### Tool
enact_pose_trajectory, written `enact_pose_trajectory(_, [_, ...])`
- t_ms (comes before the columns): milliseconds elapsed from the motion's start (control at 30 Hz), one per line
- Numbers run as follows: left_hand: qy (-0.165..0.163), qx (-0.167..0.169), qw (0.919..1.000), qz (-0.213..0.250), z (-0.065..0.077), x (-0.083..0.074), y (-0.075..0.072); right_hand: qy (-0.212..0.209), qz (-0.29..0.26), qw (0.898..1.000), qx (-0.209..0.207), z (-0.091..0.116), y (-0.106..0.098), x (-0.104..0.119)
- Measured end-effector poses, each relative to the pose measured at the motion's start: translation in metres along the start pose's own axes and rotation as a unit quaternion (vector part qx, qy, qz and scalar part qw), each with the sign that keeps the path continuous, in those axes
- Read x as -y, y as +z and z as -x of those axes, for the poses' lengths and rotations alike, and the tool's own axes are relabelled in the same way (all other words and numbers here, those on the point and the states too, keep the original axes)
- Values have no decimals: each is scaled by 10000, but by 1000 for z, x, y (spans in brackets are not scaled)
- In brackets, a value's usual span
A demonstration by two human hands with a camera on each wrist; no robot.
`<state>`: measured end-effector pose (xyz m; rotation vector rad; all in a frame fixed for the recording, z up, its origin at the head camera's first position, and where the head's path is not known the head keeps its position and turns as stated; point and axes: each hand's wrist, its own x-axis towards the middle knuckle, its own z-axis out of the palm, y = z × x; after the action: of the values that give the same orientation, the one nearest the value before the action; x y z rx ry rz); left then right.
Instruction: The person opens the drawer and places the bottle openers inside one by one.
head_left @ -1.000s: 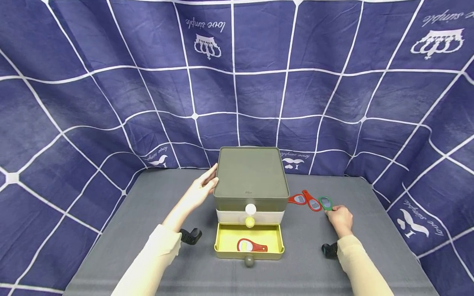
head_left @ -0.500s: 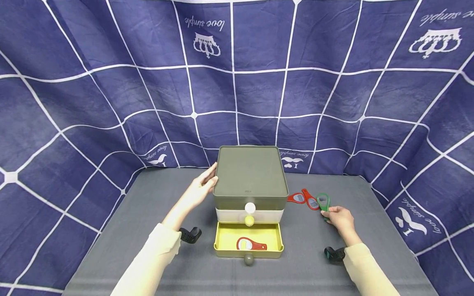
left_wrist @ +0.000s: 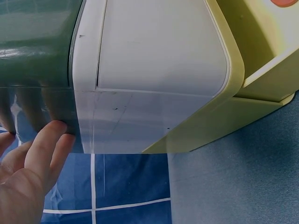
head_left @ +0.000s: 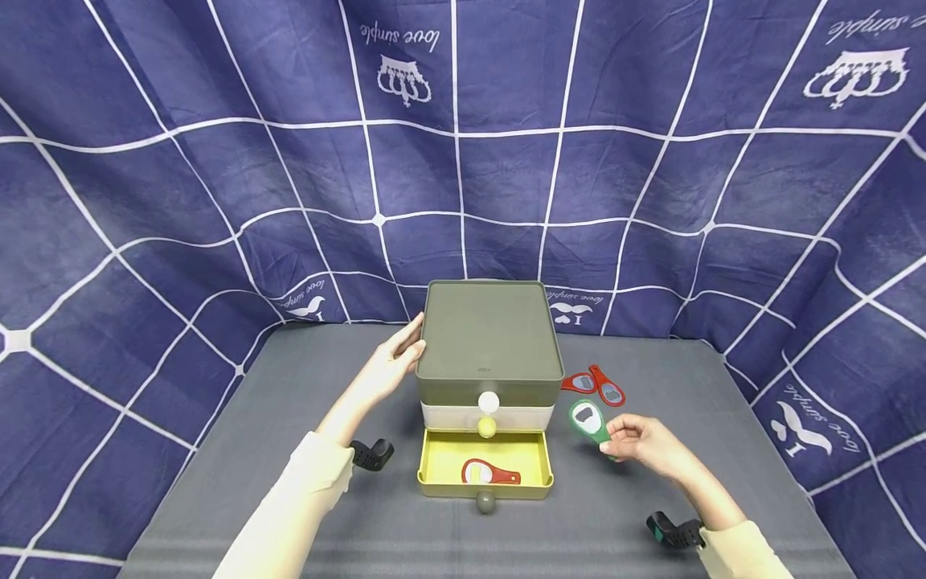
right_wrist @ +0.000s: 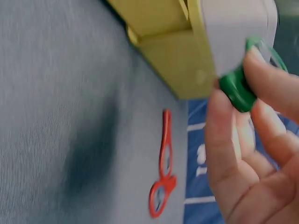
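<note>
My right hand (head_left: 646, 445) pinches a green bottle opener (head_left: 587, 418) by its handle end, held up off the table to the right of a small drawer cabinet (head_left: 492, 330). In the right wrist view, thumb and fingertips grip the green handle. The cabinet has a dark green top and a white tier. Its lowest, yellow drawer (head_left: 443, 460) is pulled out, and a red bottle opener (head_left: 502, 476) lies inside. My left hand (head_left: 387, 366) rests with extended fingers against the cabinet's left side; the left wrist view has its fingertips at the dark green wall (left_wrist: 39, 46).
Two red bottle openers (head_left: 611, 392) lie on the grey table (head_left: 325, 523) right of the cabinet, one overlapping the other in the right wrist view. A blue checked curtain (head_left: 506, 177) hangs behind and along both sides. Each wrist wears a black strap device (head_left: 673, 531).
My right hand has picked the green bottle opener up from beside the red ones and carried it left, toward the cabinet. The left hand has stayed at the cabinet's side.
</note>
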<state>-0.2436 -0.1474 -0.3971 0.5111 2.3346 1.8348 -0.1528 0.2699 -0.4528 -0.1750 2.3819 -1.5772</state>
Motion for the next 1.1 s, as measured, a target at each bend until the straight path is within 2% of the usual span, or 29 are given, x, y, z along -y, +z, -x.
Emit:
enact_pose_trajectory(67, [13, -10, 10000, -8, 0, 0, 0, -268, 131, 9992, 262, 1, 10, 5])
enact_pose_trajectory(167, [25, -18, 10000, -39, -1, 0, 0, -473, 402, 9971, 438, -1, 27, 13])
enact_pose_trajectory(533, [7, -9, 10000, -27, 0, 1, -1, -871, 1449, 9848, 407, -24, 85, 33])
enact_pose_trajectory(700, [-15, -9, 10000, -19, 0, 2, -1, -851, 1459, 9846, 449, -39, 107, 33])
enact_pose_trajectory(800, [-37, 8, 10000, -35, 0, 2, 0, -723, 1326, 9878, 383, -45, 121, 31])
enact_pose_trajectory(1000, [-37, 9, 10000, -52, -1, 2, 0, -403, 1040, 9937, 71, -50, 149, 29])
enact_pose_trajectory(1100, [-10, 5, 10000, -25, -2, 1, 0, -388, 1033, 9937, -187, -51, 159, 29])
